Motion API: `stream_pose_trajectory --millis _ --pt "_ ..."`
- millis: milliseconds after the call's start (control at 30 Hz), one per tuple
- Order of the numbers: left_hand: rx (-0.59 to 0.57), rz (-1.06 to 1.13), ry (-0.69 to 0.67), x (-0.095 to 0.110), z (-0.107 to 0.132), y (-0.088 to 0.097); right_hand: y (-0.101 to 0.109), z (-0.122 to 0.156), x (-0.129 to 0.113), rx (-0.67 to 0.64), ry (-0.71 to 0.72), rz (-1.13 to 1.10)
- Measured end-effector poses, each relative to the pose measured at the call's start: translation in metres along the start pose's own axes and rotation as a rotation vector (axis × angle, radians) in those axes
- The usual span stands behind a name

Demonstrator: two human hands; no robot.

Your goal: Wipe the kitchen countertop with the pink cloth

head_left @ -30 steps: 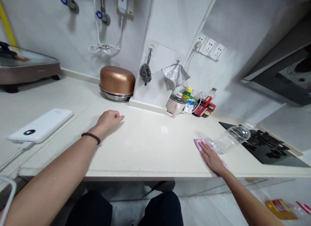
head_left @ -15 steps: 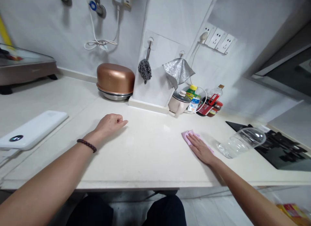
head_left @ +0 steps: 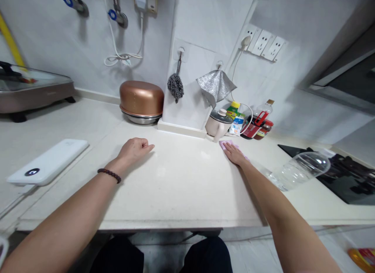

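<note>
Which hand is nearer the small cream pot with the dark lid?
Right. The right hand lies flat on a pink cloth just before the small cream pot; the left hand rests curled on the white counter, far to its left.

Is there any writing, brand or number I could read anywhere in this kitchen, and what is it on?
No text here reads clearly.
Small carton: blue print, too blurred.
Red-labelled bottle: label too small.
Green bottle: label too small.
Power bank: dark display, nothing readable.
</note>
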State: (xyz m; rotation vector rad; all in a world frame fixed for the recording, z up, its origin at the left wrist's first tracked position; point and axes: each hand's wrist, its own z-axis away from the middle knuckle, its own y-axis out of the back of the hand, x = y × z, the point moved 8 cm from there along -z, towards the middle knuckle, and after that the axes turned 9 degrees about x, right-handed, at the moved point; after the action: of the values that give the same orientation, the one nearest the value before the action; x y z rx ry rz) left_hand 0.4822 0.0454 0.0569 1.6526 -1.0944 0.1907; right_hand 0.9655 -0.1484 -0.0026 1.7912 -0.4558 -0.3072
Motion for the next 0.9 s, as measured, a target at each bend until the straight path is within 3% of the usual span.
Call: stream_pose_trajectory --millis 100,200,500,600,733,900 --pt "0.019 -0.001 0.011 -0.004 -0.001 0.003 0.007 0.014 -0.01 0.006 0.003 0.006" --pt "0.025 0.009 -0.003 -0.003 -0.001 0.004 0.017 0.046 -0.028 0.009 0.063 -0.013" --pt "0.015 0.045 -0.006 0.003 0.005 0.007 0.066 0.188 -0.099 0.001 0.365 -0.191" --pt "0.006 0.038 -0.017 0.005 0.005 0.007 0.075 0.221 -0.115 -0.043 0.435 -0.228" --pt "-0.003 0.036 -0.057 0.01 0.005 0.004 0.08 0.226 -0.122 -0.072 0.454 -0.254" --pt "-0.01 0.02 -0.066 0.011 0.006 0.002 0.067 0.175 -0.117 -0.073 0.411 -0.25"
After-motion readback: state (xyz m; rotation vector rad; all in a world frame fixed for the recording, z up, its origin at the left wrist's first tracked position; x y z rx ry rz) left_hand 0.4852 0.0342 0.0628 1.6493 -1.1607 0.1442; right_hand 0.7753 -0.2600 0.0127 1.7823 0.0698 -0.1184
